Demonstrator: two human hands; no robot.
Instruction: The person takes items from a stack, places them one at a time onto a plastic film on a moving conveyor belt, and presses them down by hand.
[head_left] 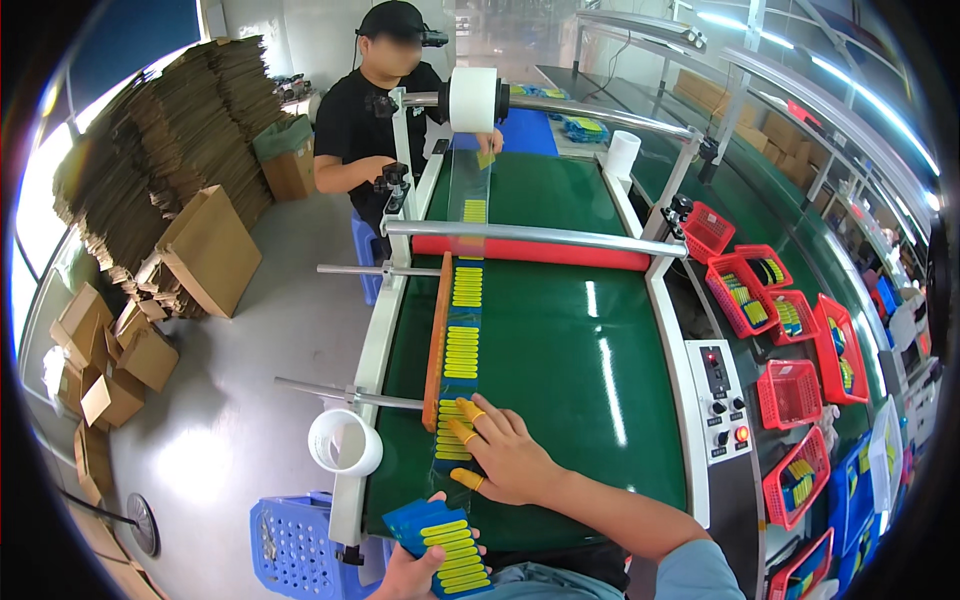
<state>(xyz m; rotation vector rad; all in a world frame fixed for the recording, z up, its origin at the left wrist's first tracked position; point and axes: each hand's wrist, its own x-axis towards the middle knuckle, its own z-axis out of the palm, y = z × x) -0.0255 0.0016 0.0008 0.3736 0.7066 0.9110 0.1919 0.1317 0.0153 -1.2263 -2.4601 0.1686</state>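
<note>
At the lower edge my left hand grips a fanned stack of blue cards with yellow strips. My right hand is spread palm down, yellow covers on several fingertips. Its fingertips touch a row of the same blue-and-yellow pieces on the green conveyor belt. That row runs away from me along an orange guide bar. Farther off, clear film hangs from a white roll and passes over the row, near a red roller.
Across the machine stands a person in black, one hand near the film. Red baskets, several with blue-and-yellow pieces, line the right side beside a control panel. A blue stool and cardboard boxes are on the left.
</note>
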